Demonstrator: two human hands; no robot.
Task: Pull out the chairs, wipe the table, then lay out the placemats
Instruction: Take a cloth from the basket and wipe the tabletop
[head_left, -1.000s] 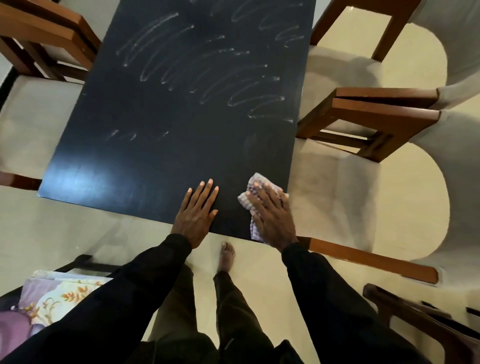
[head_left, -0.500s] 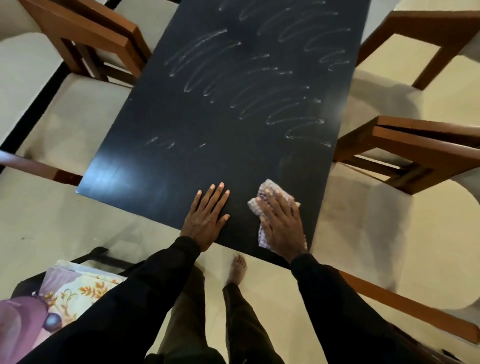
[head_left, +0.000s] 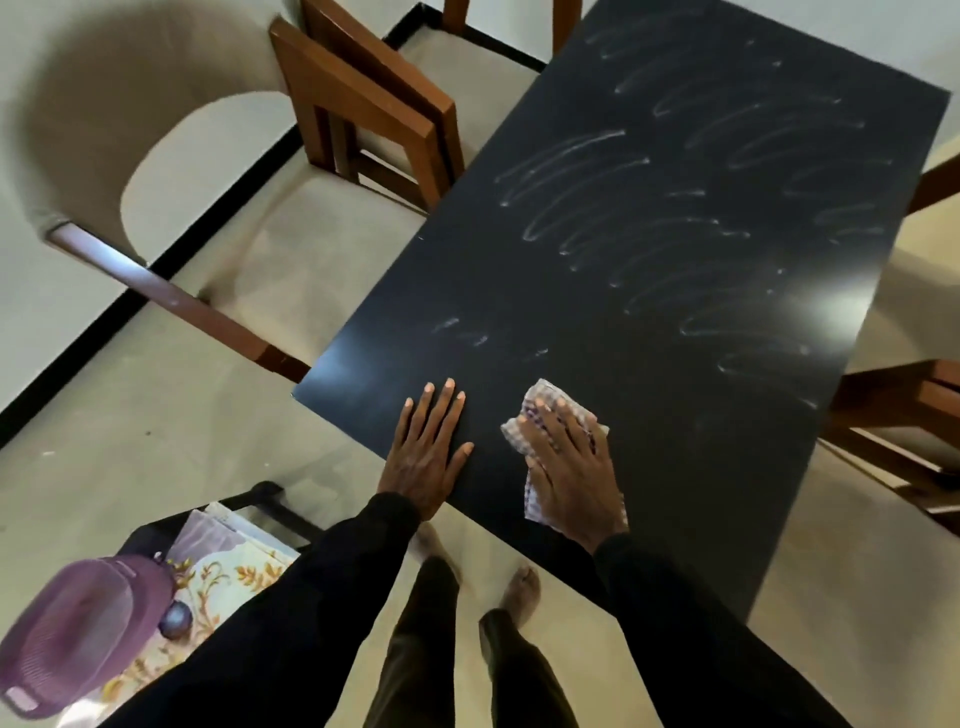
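A black rectangular table (head_left: 649, 291) fills the middle of the view, streaked with pale curved wipe marks. My right hand (head_left: 569, 460) lies flat on a checked cloth (head_left: 540, 410), pressing it on the table's near edge. My left hand (head_left: 428, 449) rests flat on the tabletop just left of it, fingers spread, holding nothing. A stack of floral placemats (head_left: 223, 561) lies at the lower left, partly hidden by my left sleeve.
A wooden chair with a beige seat (head_left: 291, 249) stands pulled out on the table's left. Another wooden chair (head_left: 904, 415) shows at the right edge. A purple mesh cover (head_left: 78, 623) sits on the placemats. My bare feet (head_left: 519, 582) stand below the near edge.
My view has swung left and down, so the table now runs off to the upper right. The cloth and both hands have stayed in place on the near edge.
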